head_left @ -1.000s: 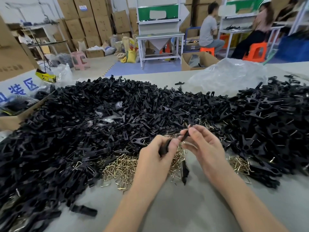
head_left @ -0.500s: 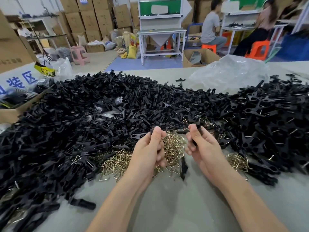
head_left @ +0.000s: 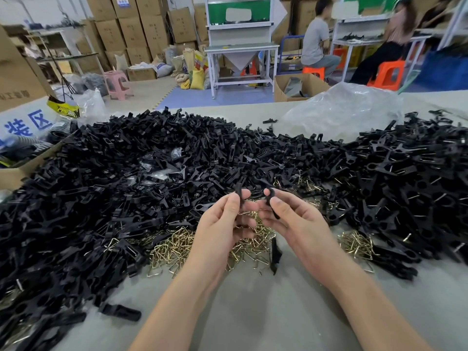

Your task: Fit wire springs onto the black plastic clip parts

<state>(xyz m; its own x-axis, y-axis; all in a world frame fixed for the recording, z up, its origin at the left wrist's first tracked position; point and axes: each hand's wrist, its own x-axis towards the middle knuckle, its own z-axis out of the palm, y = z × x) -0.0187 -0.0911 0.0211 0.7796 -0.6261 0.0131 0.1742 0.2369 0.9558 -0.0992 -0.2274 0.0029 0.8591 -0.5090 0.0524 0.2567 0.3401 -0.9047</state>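
My left hand [head_left: 222, 224] pinches one black plastic clip part [head_left: 238, 192] between thumb and fingers, its top end sticking up. Close beside it, my right hand [head_left: 291, 219] pinches a second black clip part [head_left: 270, 196]. Both hands hover above a heap of brass-coloured wire springs [head_left: 177, 245] on the grey table [head_left: 253, 312]. A large pile of loose black clip parts [head_left: 126, 173] spreads behind and to the left. One single black part [head_left: 274, 254] lies on the table under my right hand. I see no spring in either hand.
A second pile of black clips with springs [head_left: 405, 188] covers the right side. A clear plastic bag [head_left: 342, 110] lies at the back right, a cardboard box [head_left: 15, 171] at the left edge. People sit at benches far behind.
Both hands have risen from the spring heap and turned palm-inward. The two black parts, joined near my fingers a second ago, are now held apart, one in each hand.
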